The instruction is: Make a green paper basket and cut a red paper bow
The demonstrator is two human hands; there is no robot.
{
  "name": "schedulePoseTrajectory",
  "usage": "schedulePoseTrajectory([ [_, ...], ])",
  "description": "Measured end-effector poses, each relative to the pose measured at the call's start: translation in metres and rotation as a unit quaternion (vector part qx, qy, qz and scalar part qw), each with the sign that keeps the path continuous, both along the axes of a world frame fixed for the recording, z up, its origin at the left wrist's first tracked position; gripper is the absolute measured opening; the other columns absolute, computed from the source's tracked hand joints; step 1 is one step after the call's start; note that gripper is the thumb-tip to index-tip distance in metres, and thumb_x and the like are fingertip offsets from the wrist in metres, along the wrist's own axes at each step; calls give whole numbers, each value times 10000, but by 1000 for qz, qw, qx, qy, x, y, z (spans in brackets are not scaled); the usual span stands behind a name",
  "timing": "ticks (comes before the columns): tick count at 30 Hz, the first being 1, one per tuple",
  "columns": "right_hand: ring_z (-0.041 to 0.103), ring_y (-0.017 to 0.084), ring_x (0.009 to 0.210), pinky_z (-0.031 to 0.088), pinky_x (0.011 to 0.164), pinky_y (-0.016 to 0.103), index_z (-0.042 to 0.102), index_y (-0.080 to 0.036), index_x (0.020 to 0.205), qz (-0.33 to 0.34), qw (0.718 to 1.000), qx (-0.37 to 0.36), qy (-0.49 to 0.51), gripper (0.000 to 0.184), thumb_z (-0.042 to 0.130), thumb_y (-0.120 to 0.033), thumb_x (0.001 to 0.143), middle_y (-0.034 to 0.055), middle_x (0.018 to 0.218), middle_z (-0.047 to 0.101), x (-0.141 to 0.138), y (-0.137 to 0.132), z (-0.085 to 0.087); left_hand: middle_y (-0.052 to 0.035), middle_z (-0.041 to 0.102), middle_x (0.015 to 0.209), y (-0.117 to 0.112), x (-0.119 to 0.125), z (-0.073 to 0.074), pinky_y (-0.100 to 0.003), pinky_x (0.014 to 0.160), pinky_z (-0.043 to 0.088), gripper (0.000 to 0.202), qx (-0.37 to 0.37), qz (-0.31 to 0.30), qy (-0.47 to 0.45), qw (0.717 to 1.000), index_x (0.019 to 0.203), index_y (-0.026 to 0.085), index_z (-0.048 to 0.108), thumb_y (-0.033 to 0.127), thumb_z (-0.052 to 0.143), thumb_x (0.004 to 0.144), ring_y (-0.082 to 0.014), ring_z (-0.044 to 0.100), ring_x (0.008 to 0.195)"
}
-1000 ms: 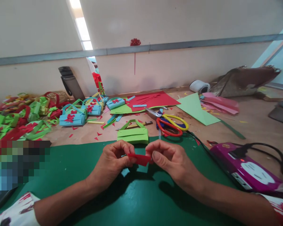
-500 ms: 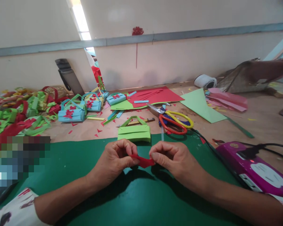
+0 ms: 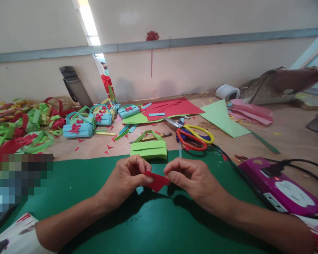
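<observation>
Both my hands pinch one small red paper piece just above the dark green mat. My left hand grips its left end with closed fingers, and my right hand grips its right end. A light green paper bag with a handle lies just beyond my hands at the mat's far edge. A small blue paper scrap lies on the mat under my hands.
Scissors with red and yellow handles lie behind the bag. A purple device with a black cable sits at the right. Blue paper bags with red bows and a heap of green and red paper pieces fill the left. Red, green and pink sheets lie further back.
The red paper piece has been turned and bent between my fingers; its lower corner now points down. My hands stay in the same spot.
</observation>
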State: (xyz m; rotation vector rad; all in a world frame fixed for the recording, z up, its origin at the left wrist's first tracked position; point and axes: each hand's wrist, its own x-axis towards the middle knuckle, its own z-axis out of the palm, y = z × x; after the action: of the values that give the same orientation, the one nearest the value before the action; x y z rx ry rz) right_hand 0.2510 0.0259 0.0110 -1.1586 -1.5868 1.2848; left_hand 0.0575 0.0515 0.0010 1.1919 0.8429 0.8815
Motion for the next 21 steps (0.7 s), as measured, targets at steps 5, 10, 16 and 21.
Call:
schedulePoseTrajectory([
  [5, 511, 87, 559, 410, 541, 203, 609, -153, 731, 7, 998, -56, 35, 211, 613, -356, 790, -24, 610, 579, 0, 4, -2, 30, 568, 680, 0, 0, 1, -189, 556, 405, 258, 8, -12, -1, 1000, 619, 151, 460, 80, 709, 621, -68, 490, 594],
  [10, 522, 84, 559, 415, 552, 201, 616, -151, 723, 16, 996, -67, 51, 201, 620, -341, 789, -27, 599, 584, -1, 4, -3, 25, 574, 687, 1, 0, 0, -197, 559, 407, 255, 12, -18, 1, 1000, 625, 153, 464, 87, 711, 623, -76, 500, 601],
  [16, 543, 83, 569, 419, 551, 191, 617, -149, 739, 36, 993, -82, 70, 178, 660, -322, 753, -22, 613, 612, -1, 4, -4, 26, 583, 691, 2, -1, -2, -200, 562, 407, 262, 12, -24, -2, 1000, 628, 153, 463, 94, 718, 630, -76, 503, 601],
  [21, 538, 83, 551, 427, 553, 200, 613, -137, 709, 41, 991, -108, 73, 203, 659, -332, 744, -19, 598, 604, -1, 6, -2, 32, 580, 683, 3, -2, -3, -187, 531, 388, 254, 12, -41, -12, 999, 636, 152, 471, 74, 713, 634, -67, 497, 576],
])
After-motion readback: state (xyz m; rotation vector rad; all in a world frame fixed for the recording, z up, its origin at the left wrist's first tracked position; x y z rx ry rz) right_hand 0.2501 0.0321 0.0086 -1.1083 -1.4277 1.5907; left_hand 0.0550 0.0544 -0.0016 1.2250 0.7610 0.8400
